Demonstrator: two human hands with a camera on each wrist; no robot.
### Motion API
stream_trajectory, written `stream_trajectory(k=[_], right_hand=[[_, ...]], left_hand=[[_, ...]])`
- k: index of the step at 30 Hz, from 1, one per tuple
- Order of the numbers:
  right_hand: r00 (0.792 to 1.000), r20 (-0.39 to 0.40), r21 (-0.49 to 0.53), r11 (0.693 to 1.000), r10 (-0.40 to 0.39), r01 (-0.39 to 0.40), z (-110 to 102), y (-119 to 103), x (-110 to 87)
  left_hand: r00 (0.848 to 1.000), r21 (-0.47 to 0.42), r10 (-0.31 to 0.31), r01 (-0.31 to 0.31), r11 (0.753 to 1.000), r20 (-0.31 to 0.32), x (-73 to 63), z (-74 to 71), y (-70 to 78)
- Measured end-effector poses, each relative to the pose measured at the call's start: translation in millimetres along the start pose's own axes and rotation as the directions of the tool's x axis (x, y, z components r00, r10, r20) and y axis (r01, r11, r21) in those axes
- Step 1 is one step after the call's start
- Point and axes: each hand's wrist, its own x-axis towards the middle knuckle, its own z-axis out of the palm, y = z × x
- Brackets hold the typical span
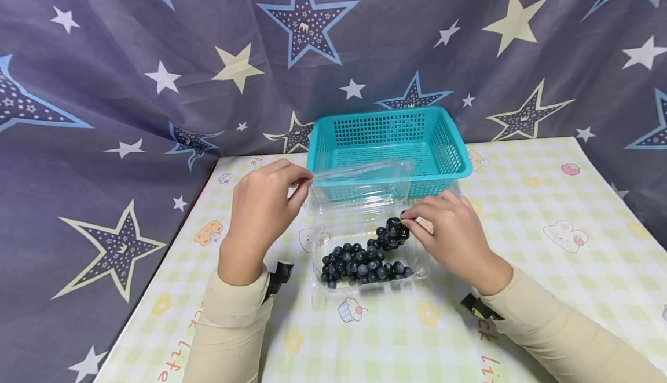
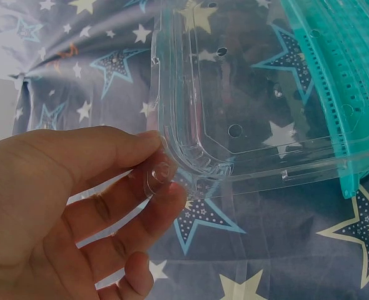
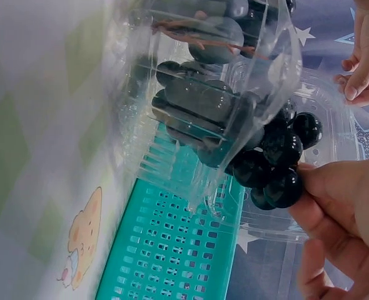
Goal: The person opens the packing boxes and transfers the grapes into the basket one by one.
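A clear plastic clamshell box (image 1: 316,238) stands on the table with its lid (image 1: 359,197) raised at the back. Dark grapes (image 1: 362,264) lie in a bunch inside the box. My left hand (image 1: 266,212) pinches the lid's left corner between thumb and fingers; the left wrist view shows the corner tab (image 2: 159,172) at the fingertips. At the box's right side, my right hand (image 1: 453,229) pinches the upper end of the grape bunch. In the right wrist view, several glossy grapes (image 3: 281,147) hang over the box's rim against the fingertips.
Behind the box, a teal plastic basket (image 1: 458,160) stands at the table's back edge, partly seen through the lid. A checked cloth (image 1: 521,290) with printed cartoons covers the table. A star-patterned curtain (image 1: 385,35) hangs behind and at the left.
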Motion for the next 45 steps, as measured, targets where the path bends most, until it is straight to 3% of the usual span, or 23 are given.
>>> stream_trajectory(k=[27, 45], right_hand=[[0.999, -0.036, 0.01, 1.0, 0.006, -0.006, -8, 1, 3.9], [0.999, -0.003, 0.086, 0.995, 0.04, -0.04, -14, 0, 5.0]], left_hand=[[1.0, -0.002, -0.001, 0.001, 1.0, -0.002, 0.0, -0.3, 0.2], [1.0, -0.003, -0.016, 0.016, 1.0, 0.017, 0.5, -0.5, 0.3]])
